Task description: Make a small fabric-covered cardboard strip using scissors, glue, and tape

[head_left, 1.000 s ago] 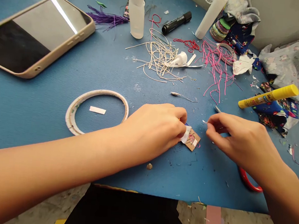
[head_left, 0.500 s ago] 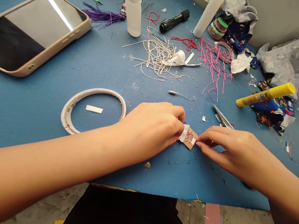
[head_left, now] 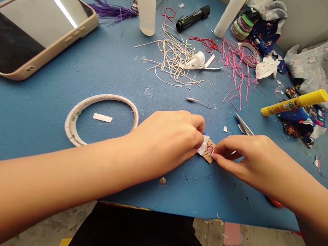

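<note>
My left hand is closed on a small piece of brown cardboard, pressing it to the blue table. White material wraps part of the cardboard, and dark and reddish threads lie across its bare face. The left fingertips are mostly hidden behind the hand. Thumb and forefinger of my right hand pinch together at the cardboard's right corner, over a small white tape patch that they largely cover. Partly beneath the right hand lie scissors, blades pointing away.
A tape roll rings a white strip at left, near a phone. Beyond are cream strings, pink strings, a black marker, a white bottle and a yellow glue tube. Fabric scraps lie right.
My right hand has shifted slightly left, its fingertips now covering the white patch at the cardboard's corner. A red scissor handle shows below the right wrist. The left hand stays nearly still.
</note>
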`<state>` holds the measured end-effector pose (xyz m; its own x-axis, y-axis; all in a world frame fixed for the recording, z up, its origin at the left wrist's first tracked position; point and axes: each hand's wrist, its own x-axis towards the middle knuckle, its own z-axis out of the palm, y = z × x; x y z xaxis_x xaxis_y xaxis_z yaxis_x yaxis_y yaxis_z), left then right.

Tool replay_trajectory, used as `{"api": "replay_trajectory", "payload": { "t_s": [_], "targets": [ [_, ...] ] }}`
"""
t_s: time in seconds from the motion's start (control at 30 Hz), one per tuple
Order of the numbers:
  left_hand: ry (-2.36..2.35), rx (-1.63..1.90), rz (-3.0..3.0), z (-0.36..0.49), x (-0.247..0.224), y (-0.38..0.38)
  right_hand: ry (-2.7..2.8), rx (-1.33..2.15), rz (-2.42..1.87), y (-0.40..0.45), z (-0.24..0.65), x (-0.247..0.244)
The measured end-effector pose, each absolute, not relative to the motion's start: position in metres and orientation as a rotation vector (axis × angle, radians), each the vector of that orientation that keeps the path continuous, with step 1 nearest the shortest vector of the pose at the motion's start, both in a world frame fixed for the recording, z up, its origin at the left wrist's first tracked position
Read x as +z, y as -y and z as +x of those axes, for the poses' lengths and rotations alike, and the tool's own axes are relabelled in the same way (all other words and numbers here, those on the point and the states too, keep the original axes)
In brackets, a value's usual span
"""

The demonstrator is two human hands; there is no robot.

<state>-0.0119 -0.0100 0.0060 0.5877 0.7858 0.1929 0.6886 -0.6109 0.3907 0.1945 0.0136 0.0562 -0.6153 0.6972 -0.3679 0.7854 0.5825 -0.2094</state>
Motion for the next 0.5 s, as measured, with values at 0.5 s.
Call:
{"api": "replay_trajectory", "payload": {
  "t_s": [0.5],
  "targets": [
    [-1.201,0.494,2.538,-0.0117,0.0051,0.0092,-2.529,-0.635,1.26,-0.0191,0.1974,0.0547]
  ]
}}
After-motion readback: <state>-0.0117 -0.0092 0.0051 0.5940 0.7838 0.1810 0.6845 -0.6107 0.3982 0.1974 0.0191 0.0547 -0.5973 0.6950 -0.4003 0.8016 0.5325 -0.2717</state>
